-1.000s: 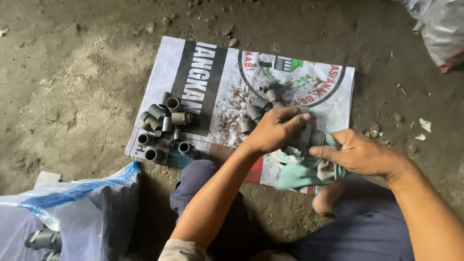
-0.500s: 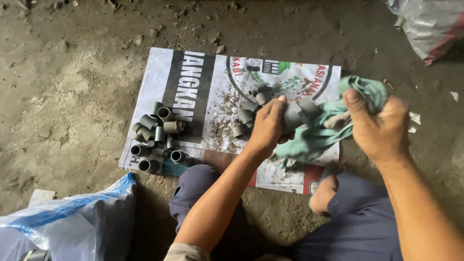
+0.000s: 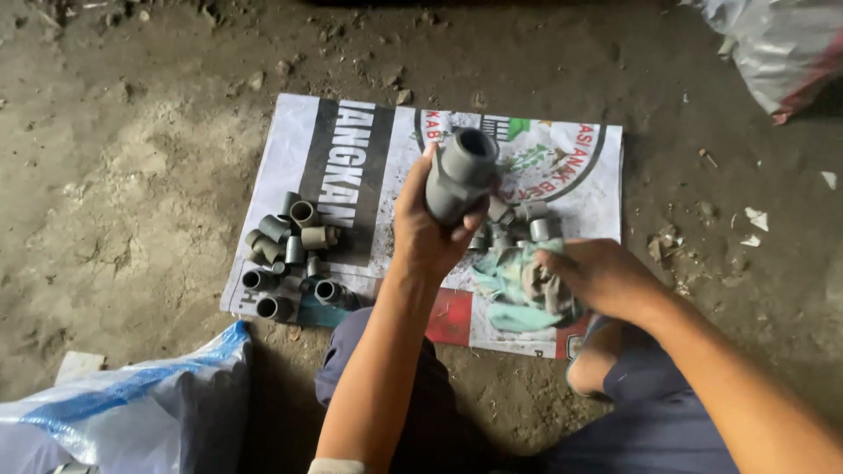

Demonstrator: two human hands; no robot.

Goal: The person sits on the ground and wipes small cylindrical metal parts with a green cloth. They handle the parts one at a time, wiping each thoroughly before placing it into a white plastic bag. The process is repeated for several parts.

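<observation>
Fingers of the left hand (image 3: 430, 230) are now gripping a grey fitting (image 3: 460, 174) lifted above the banner (image 3: 369, 158), while the right hand (image 3: 597, 279), lowered again, is clutching the rag (image 3: 514, 290) below it.

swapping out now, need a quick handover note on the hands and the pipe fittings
Left hand: grips one grey pipe fitting, raised above the printed sheet.
Right hand: pressed on a green cloth lying on the sheet.
Done or left: can't tell. One pile of fittings sits at the sheet's left; a smaller cluster lies near the cloth.
</observation>
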